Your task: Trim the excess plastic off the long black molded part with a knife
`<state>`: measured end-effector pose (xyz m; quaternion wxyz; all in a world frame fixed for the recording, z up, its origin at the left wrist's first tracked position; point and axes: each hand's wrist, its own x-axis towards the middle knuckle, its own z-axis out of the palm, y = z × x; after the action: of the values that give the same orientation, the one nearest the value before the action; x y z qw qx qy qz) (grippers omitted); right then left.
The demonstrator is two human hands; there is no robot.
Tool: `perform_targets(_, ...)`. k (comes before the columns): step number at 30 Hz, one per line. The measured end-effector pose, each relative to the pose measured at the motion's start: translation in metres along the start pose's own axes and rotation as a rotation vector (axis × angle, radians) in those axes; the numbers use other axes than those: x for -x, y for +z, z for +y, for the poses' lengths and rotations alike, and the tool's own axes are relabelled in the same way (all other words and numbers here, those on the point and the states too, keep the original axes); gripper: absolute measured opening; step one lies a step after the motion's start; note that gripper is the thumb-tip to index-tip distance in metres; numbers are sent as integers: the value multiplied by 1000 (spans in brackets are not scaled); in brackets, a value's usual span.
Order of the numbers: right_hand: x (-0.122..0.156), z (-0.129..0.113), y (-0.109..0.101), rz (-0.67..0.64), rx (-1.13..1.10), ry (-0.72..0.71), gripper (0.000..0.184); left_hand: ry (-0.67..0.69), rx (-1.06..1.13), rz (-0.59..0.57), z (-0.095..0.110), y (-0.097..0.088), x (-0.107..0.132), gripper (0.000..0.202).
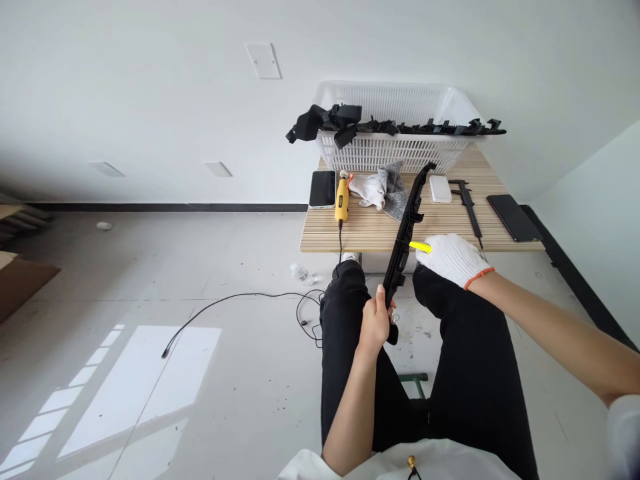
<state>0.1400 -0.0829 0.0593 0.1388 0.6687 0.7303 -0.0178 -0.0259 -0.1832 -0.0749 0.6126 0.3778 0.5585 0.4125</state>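
My bare left hand [375, 323] is wrapped round the lower end of a long, narrow black plastic part [406, 230]. The part slants up and away over the front edge of the table. On my right hand [451, 259] is a white knitted glove with an orange cuff. Its fingers are closed on a yellow-handled tool [420, 247], whose thin dark tip points left at the middle of the black part. Whether the tip touches the part, and what kind of tool it is, I cannot make out.
Behind stands a white basket [380, 152] with black plastic parts [345, 120] across it. On the table [320, 233] lie a yellow corded rotary tool [341, 200], a white glove [367, 190], a grey cloth [395, 193], a caliper [469, 208] and a phone [513, 217]. A cable [240, 294] crosses the floor.
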Motion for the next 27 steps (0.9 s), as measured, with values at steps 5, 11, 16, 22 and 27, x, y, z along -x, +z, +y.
perform_targets(5,-2,4,-2,3,-9,16,44,-3,-1,2,1,0,0,72)
perform_targets(11,-10,14,1,44,-7,18,45,0,-7,5,3,1,0,72)
perform_targets(16,-20,22,4,57,-16,44,48,-2,-19,5,4,1,1,72)
perform_targets(22,-27,27,1,82,-2,131,47,-21,-9,-2,3,2,0,72)
perform_targets(27,-15,14,4,96,-6,76,45,-21,-15,-2,3,2,-1,72)
